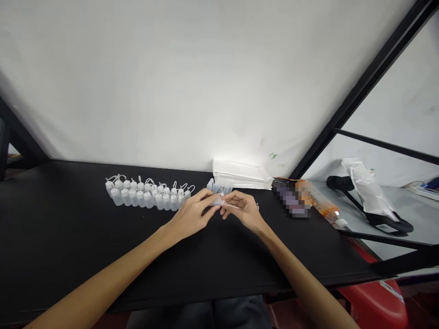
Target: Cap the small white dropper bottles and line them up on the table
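Over the middle of the black table, my left hand (196, 214) pinches one end of a small clear plastic piece (218, 201). My right hand (244, 211) has its fingers closed on the other end, close to my left fingertips. The piece looks like a small bottle or sleeve; its exact shape cannot be made out. Several small translucent bottles (147, 199) with looped cap straps stand upright in rows to the left of my left hand. A few more bottles (215, 186) are just behind my hands, partly hidden by them.
Behind my hands lies a stack of white paper or bags (238, 173) against the wall. To the right are a blurred purple packet (292, 201) and an orange-labelled bottle (322, 204). Beyond the black frame are a black strap item (370, 214) and a red stool (375, 304).
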{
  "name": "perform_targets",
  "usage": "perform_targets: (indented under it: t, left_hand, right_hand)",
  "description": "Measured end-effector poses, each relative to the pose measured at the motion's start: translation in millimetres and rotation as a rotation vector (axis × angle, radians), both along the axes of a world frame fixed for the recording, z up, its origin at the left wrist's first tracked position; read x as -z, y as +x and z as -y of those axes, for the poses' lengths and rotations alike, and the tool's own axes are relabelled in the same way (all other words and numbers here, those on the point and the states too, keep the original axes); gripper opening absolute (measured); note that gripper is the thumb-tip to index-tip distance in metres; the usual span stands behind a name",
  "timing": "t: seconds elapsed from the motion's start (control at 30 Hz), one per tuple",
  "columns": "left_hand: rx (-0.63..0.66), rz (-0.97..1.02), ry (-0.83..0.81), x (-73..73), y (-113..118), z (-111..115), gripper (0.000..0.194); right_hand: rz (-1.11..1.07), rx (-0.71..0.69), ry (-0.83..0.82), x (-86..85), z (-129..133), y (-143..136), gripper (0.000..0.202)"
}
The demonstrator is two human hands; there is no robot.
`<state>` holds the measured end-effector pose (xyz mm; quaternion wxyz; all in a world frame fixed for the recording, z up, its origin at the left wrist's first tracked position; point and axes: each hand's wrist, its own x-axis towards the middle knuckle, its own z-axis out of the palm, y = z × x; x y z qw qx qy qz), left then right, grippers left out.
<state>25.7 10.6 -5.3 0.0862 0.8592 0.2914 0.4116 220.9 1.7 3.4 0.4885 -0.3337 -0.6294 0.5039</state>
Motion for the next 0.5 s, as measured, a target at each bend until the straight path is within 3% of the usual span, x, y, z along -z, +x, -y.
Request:
perform_targets:
  t: [0.23,0.5]
  left_hand:
    - [0.047,0.014,-0.077,-2.2,-1.9,-2.3,0.024]
    - [0.09,0.072,0.052,5.3,-0.1,-4.8,0.024]
  right_hand:
    - [0.052,-0.029,-0.019,1.2,-0.7,1.4,0.032]
    - [-0.008,-0.088,-0.082,3.7,-3.7,3.0,0.031]
